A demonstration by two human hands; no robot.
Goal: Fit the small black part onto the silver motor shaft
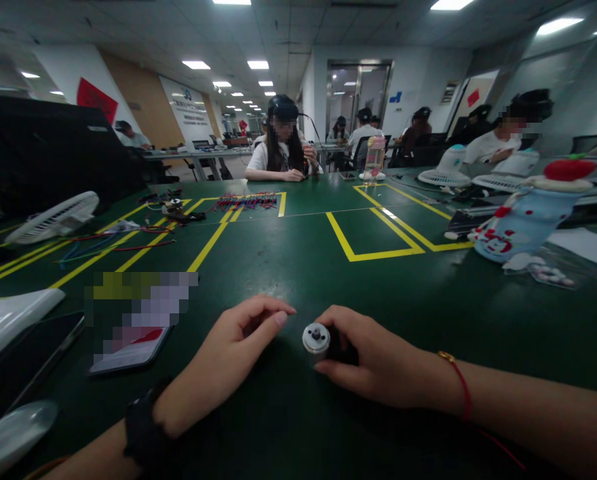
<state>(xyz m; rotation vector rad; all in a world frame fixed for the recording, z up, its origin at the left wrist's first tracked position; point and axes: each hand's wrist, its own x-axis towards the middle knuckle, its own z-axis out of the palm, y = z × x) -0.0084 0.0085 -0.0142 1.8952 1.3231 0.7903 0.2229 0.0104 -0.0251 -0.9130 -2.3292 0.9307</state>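
A small silver electric motor [316, 341] stands upright on the green table, its round end with a short shaft facing up. My right hand [373, 353] grips it from the right, thumb on the near side and fingers on the far side. To the left of the motor, my left hand [246, 333] hovers low over the table. Its fingers are loosely bent, the thumb close under the index finger, with nothing visible between them. A small gap separates the left fingertips from the motor.
A phone [133, 350] lies left of my left hand, near a pale computer mouse [16, 437]. Wires [246, 201] and yellow tape lines cross the far table. A blue bottle [526, 223] stands right, beside a small plastic bag [543, 272]. Opposite sits a person [281, 147].
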